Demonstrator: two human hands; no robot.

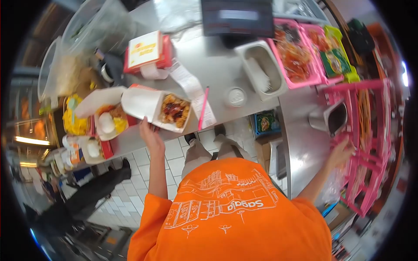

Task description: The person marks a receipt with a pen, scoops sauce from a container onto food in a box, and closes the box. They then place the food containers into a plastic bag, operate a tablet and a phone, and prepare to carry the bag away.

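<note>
At the counter's near edge my left hand [151,135] has its fingers closed on the side of an open white paper takeaway box [138,104]. Inside the box is fried chicken with dark sauce [174,110]; part of my fingers is hidden by the cardboard. Far to the right, my right hand [342,153] reaches out with fingers apart, beside a pink plastic rack [368,163]. Nothing shows in that hand. A metal container [320,119] stands just beyond it, tilted in view.
Another open box with rice [106,123] sits left. A long receipt [188,82], pink pen [203,108] and lidded cup [236,97] lie on the steel counter. Behind are a steel pan [257,56], pink trays [298,65] and a dark screen [237,26]. A person's dark-clothed legs [93,193] are left.
</note>
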